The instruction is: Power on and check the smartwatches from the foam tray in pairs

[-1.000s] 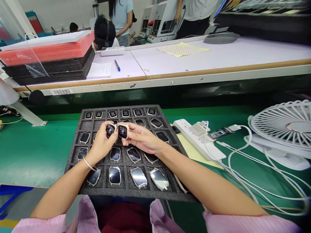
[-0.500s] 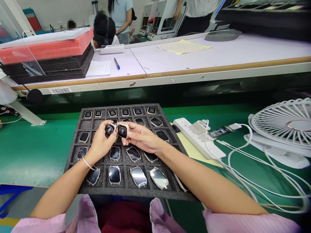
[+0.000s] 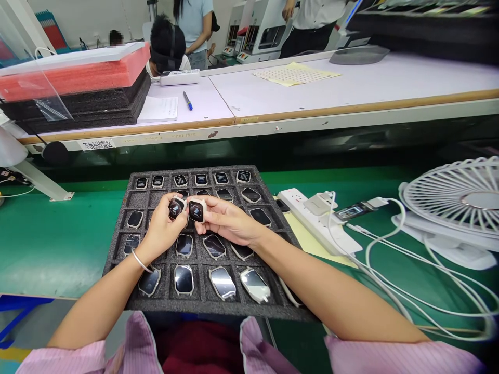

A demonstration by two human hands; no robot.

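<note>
My left hand (image 3: 166, 223) is closed around a smartwatch (image 3: 176, 208) without a strap, its dark screen lit with small marks. Beside it, my right hand (image 3: 228, 221) pinches a second smartwatch (image 3: 197, 210), its screen lit in a similar way. The two watches are side by side, faces up towards me, above a black foam tray (image 3: 120, 228). Strapless watches sit in the tray's compartments: the far row, such as one watch (image 3: 201, 179), shows lines of text, while nearer ones, such as another watch (image 3: 184, 280), have dark screens. My hands and forearms hide part of the tray.
On the green table to the right lie a white power strip (image 3: 288, 197), white cables (image 3: 374, 244) and a white fan (image 3: 463, 200). A raised shelf (image 3: 218, 98) behind carries stacked foam (image 3: 97, 78), a pen (image 3: 187, 101) and a yellow sheet (image 3: 294, 74). Other people are beyond it.
Both hands and the two watches stay almost still. In the background, a standing person's hand has shifted slightly upward.
</note>
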